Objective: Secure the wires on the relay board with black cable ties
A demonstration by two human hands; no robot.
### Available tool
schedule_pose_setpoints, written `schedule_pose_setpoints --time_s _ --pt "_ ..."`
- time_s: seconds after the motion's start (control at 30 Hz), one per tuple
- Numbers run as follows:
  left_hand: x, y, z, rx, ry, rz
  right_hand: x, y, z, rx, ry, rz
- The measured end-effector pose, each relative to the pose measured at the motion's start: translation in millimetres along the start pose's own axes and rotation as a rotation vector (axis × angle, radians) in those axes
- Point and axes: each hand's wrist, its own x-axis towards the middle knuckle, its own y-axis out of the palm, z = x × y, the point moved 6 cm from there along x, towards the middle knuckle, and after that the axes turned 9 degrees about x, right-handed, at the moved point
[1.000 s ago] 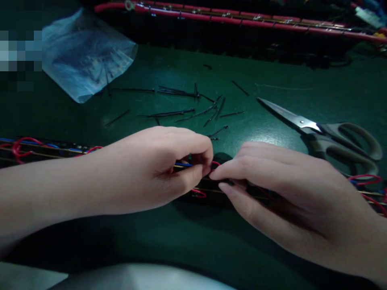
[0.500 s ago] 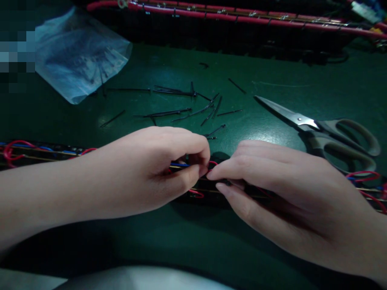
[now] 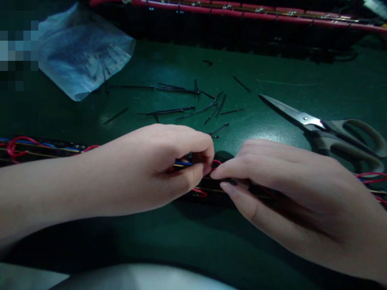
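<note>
A long dark strip with red and blue wires runs across the table beneath both hands. My left hand is closed over its middle, thumb and index finger pinched together; whatever lies between their tips is hidden. Just right of it, my right hand has its index fingertip at a red wire. The right thumb is curled in below, with a small dark piece near the fingers that is too unclear to name. Another red wire loop sticks out below the left fingertips.
Beyond the hands lie several black cable ties, loose on the green table. Scissors rest at the right, blades partly spread. A clear plastic bag lies at the upper left. A dark assembly with red cables spans the back.
The whole view has shifted slightly, so everything sits a little farther right. Both hands keep nearly the same pose at the strip.
</note>
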Motion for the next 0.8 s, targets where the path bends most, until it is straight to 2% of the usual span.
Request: schedule_pose_setpoints --time_s 0.43,0.6,0.8 --pt "0.3 -1.0 0.0 0.0 0.019 -0.021 -3.4 -1.7 -1.5 -0.038 -0.019 -0.027" --pt "-0.5 -0.2 1.1 0.007 0.012 0.016 -4.8 -1.1 -2.7 -0.03 -0.028 -0.028" --pt "-0.3 0.7 1.3 -0.01 0.036 -0.022 -4.7 -1.3 -3.0 -0.022 -0.04 -0.039"
